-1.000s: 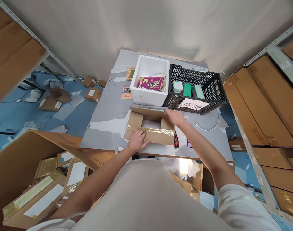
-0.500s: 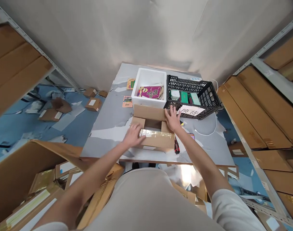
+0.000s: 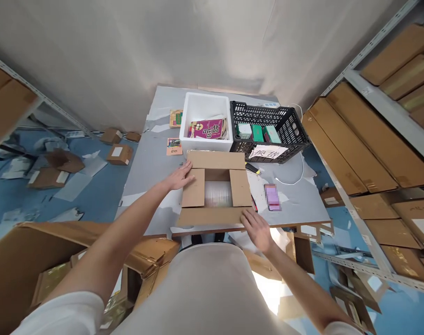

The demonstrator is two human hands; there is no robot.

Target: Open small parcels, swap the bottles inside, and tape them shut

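Your left hand (image 3: 180,177) lies flat on the left flap of the cardboard box (image 3: 215,193) – fingers spread; your right hand (image 3: 258,229) rests open at its near-right corner, at the table (image 3: 152,163) edge.

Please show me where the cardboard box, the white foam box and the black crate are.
cardboard box (image 3: 215,160): head view, far flap.
white foam box (image 3: 202,104): head view, inner wall.
black crate (image 3: 291,131): head view, right wall.

Matt brown cardboard box (image 3: 215,190) with glossy clear film inside, smooth grey tabletop (image 3: 152,163), white foam bin (image 3: 205,142), black plastic lattice crate (image 3: 268,121), paper label (image 3: 268,152)
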